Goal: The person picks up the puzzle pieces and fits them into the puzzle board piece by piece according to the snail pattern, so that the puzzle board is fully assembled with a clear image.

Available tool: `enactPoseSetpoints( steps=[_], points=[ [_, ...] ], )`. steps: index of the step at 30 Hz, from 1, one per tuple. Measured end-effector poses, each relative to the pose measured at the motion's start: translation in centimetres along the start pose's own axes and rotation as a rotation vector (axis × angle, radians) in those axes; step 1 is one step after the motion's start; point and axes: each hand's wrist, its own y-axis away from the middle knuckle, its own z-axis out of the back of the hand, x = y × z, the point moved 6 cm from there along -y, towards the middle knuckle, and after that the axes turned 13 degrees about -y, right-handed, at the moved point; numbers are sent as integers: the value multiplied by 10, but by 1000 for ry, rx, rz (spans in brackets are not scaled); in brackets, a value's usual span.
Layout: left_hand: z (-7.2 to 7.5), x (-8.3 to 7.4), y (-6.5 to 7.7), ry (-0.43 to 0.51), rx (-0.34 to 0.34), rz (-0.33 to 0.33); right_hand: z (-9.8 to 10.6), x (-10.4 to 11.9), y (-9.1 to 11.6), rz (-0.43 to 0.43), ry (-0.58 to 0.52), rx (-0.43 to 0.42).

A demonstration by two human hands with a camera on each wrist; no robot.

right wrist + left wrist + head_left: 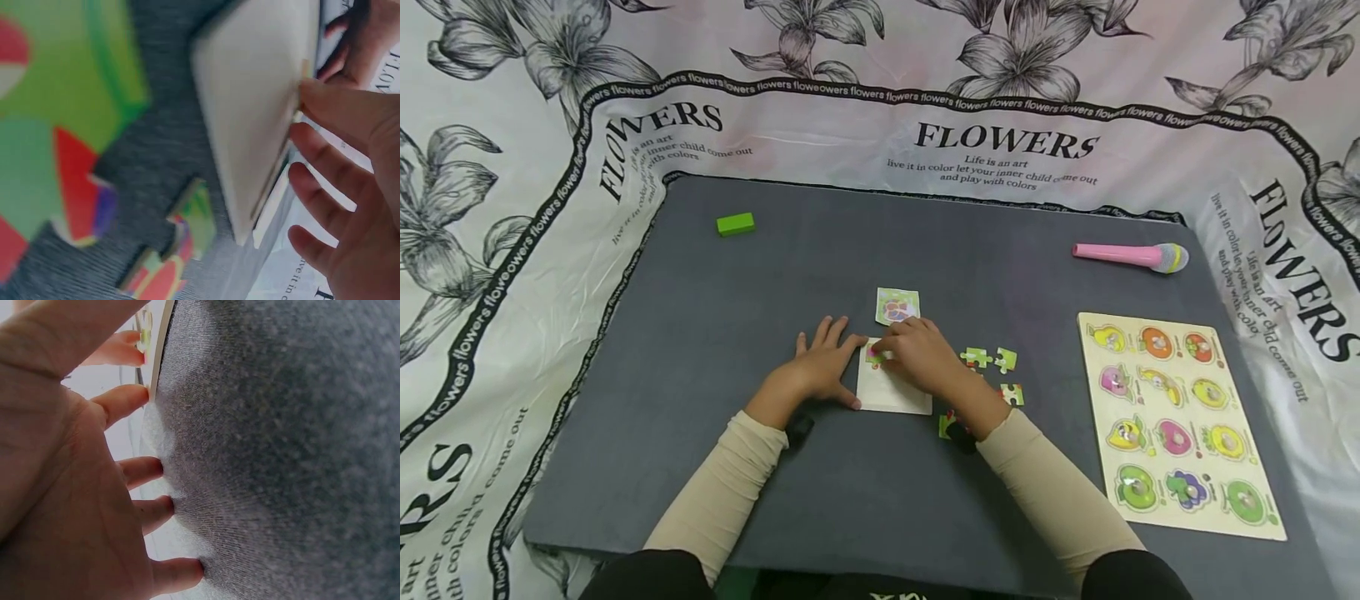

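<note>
A small cream puzzle tray [891, 398] lies on the grey table, between the two hands. My right hand [917, 354] reaches over its far part and pinches a small colourful puzzle piece [876, 357] at the tray's far left corner. In the right wrist view the thumb and forefinger meet low over the tray, the other fingers spread beyond its edge. My left hand [820, 367] rests with fingers spread, thumb and forefinger at the tray's left edge and the other fingertips on the cloth. Just beyond the tray sits a square picture card [895, 303].
Several loose puzzle pieces [1011, 394] lie right of the tray, some partly hidden by the right forearm. A fruit puzzle board [1157, 458] occupies the right side, with a pink toy microphone [1120, 255] beyond it. A green block [735, 224] is at the far left.
</note>
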Motion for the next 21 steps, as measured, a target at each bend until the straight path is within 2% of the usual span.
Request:
enactPoseSetpoints(
  steps=[5, 9, 15, 21],
  points=[
    [2, -6, 0, 4, 13, 9, 12, -9, 14, -24, -36, 25],
    [0, -7, 2, 21, 8, 5, 26, -27, 38, -87, -88, -14],
    [0, -8, 3, 23, -11, 5, 45, -64, 82, -186, -102, -74],
    [3, -10, 3, 23, -15, -4, 50, -83, 105, -209, -90, -83]
  ],
)
